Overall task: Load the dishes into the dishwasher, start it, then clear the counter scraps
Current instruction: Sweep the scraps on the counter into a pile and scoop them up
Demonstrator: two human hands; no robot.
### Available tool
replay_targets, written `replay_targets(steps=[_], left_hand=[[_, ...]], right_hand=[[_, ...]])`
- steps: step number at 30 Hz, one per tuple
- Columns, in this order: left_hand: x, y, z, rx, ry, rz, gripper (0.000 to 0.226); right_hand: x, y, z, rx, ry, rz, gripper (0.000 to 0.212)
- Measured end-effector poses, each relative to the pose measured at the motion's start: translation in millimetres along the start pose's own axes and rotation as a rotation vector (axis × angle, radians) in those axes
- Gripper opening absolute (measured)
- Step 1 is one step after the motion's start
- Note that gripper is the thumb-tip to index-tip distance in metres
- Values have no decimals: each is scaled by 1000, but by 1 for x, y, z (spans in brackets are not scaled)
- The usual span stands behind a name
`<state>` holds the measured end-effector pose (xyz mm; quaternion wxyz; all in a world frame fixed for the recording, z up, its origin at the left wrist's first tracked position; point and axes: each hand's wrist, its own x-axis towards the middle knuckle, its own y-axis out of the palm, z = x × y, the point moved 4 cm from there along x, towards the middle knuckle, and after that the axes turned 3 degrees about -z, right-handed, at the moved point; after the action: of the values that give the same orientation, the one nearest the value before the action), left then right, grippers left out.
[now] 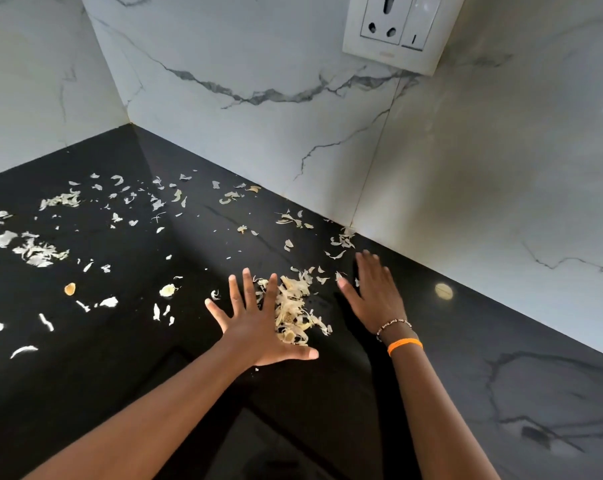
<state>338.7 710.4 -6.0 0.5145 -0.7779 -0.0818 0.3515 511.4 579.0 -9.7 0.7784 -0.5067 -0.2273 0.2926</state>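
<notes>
Pale garlic and onion peel scraps lie scattered over a black counter (127, 341). A gathered heap of scraps (295, 306) sits between my two hands. My left hand (258, 323) lies flat on the counter with fingers spread, its right side against the heap. My right hand (374, 292) is flat with straight fingers on the far side of the heap, close to the wall. Loose scraps (37, 251) spread away to the left and toward the corner. No dishes or dishwasher are in view.
White marble-pattern walls (258, 64) meet in a corner behind the counter. A wall socket with a switch (397, 26) is mounted high on the right wall. A counter seam or edge (175, 351) runs below my left forearm.
</notes>
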Motion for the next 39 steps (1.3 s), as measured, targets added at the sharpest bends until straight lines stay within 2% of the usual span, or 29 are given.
replay_targets(steps=[2,3,4,6,7,10,12,15,19,21,23,26,28,31,33,35,37,39], left_hand=[[0,-1,2,-6,17,31,142],[-1,1,3,-10,29,50,142],[0,1,4,-9,41,60,142],[3,2,6,-5,48,77,142],[4,2,6,-1,49,87,142],[5,1,7,19,64,100,142],[7,2,9,20,70,107,143],[6,1,8,17,60,113,144],[5,2,7,-12,50,86,145],[5,2,7,-32,51,70,146],[6,1,7,-51,58,46,148],[5,2,9,-106,67,-35,149],[1,3,10,-135,96,-135,149],[-6,6,11,-188,161,-283,147],[-11,3,11,-289,206,-310,141],[-19,-5,16,-661,265,-225,124],[-36,-11,33,-1072,298,-139,104],[-61,-10,54,-1169,349,-159,92]], right_hand=[[-1,3,27,299,-196,90,50],[0,-1,33,458,-231,76,43],[8,-8,34,523,-245,-15,37],[33,-21,29,419,-250,-174,33],[48,-21,24,335,-245,-170,35],[78,-4,12,84,-127,47,49],[80,7,16,14,-106,88,54],[52,11,37,124,-219,133,54],[-9,11,60,390,-427,220,53],[-4,6,52,448,-384,113,54],[22,3,35,324,-179,-42,50],[52,11,28,9,91,23,60],[57,18,42,-36,74,79,62],[33,17,76,233,-65,135,50],[-2,18,101,489,-132,274,51],[-36,14,116,804,-101,389,62],[-56,5,111,948,-32,275,72],[-67,-4,92,741,12,82,61]])
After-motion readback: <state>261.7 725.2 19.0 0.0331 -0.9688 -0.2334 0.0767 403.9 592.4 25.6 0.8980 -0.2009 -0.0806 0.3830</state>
